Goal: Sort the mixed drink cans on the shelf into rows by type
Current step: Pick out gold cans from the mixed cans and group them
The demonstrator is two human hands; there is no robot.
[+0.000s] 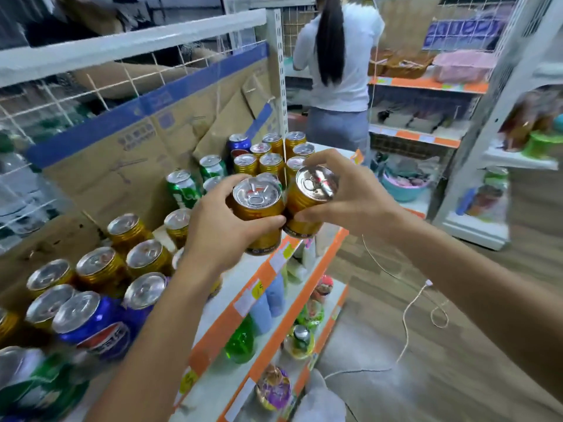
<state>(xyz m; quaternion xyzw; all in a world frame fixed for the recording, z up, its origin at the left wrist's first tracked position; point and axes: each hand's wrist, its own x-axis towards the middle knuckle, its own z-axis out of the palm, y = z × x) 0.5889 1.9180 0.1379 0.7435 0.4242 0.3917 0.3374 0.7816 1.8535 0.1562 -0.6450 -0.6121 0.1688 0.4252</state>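
Lower left, nearest: blurred green can (33, 388), blue cans (91, 324) unsorted. Frame centre: left hand (219, 226) curled round gold can (259, 208), right hand (353, 193) curled round second gold can (307, 196), tilted, both over shelf edge (219, 330). Risk: cans knocking together, slipping off to floor (457, 330). Upper centre: gold row (271, 161) crowded, green cans (182, 187) alongside, likely blocking approach.

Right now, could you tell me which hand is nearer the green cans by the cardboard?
Left. The left hand, holding a gold can, sits just right of the green cans; the right hand, holding a second gold can, is farther right.
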